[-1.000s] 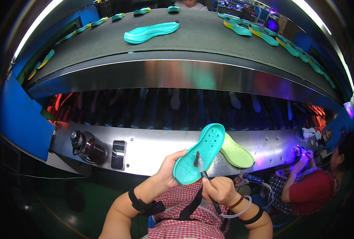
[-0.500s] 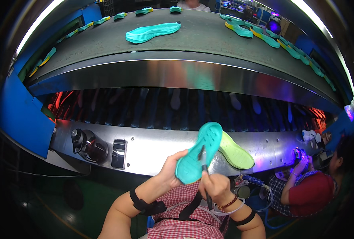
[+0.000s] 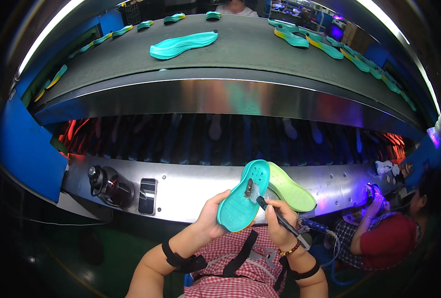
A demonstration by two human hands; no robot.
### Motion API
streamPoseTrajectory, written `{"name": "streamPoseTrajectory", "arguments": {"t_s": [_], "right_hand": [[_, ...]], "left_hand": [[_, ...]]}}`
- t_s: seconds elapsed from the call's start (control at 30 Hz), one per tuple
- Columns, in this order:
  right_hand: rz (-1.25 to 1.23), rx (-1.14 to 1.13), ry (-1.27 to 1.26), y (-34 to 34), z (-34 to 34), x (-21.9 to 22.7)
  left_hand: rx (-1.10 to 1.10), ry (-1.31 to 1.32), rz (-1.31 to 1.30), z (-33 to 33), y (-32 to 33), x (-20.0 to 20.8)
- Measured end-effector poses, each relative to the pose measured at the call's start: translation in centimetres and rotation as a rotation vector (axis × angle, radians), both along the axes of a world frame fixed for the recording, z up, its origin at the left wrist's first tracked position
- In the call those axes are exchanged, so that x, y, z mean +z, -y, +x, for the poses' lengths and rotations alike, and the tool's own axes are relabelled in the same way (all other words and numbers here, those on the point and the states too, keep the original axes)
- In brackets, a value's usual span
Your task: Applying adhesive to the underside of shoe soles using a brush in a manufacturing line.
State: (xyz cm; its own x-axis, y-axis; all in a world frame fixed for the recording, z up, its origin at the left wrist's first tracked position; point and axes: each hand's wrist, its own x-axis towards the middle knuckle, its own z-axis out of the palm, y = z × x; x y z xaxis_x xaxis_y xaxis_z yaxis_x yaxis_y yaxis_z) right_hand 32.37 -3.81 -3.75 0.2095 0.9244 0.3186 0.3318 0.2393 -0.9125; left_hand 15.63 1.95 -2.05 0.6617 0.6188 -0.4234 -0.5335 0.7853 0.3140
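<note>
My left hand [image 3: 212, 216] grips the left edge of a teal shoe sole [image 3: 234, 212], which is tilted up above the steel ledge. A brush [image 3: 283, 221] with a black handle is pinched in my right hand [image 3: 283, 232]. Its dark bristles rest on, or just over, the sole's inner face below a group of small holes. Behind and to the right of the teal sole, a light green sole [image 3: 294, 192] lies on the ledge, partly covered.
The steel ledge [image 3: 200, 180] carries a dark bottle [image 3: 112, 185] and a phone [image 3: 147, 195] on the left. Beyond it, a conveyor belt [image 3: 131, 52] bears several teal soles, one large sole [image 3: 183, 45] nearest. At the right, a co-worker [image 3: 384, 241] handles something under violet light.
My right hand has swung the brush handle out to the right and its tip is still at the sole. The held sole sits slightly lower. The view has shifted a little.
</note>
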Motion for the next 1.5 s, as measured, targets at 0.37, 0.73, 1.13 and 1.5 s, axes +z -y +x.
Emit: {"name": "streamPoseTrajectory", "arguments": {"t_s": [0.37,0.73,1.13,1.5], "right_hand": [[0.186,0.123,0.283,-0.3,-2.2,-0.2],[-0.013,0.101,0.133,0.9,-3.6,-0.2],[-0.190,0.185,-0.967,-0.5,1.9,0.9],[-0.214,0.109,-0.755,-2.0,1.6,0.5]], "left_hand": [[0.126,-0.147,-0.031,1.4,-0.3,-1.6],[0.226,-0.183,0.004,1.0,-0.3,-3.2],[0.097,-0.091,0.217,-0.6,-0.1,-0.3],[0.087,-0.024,0.126,-0.6,1.1,-0.7]]}}
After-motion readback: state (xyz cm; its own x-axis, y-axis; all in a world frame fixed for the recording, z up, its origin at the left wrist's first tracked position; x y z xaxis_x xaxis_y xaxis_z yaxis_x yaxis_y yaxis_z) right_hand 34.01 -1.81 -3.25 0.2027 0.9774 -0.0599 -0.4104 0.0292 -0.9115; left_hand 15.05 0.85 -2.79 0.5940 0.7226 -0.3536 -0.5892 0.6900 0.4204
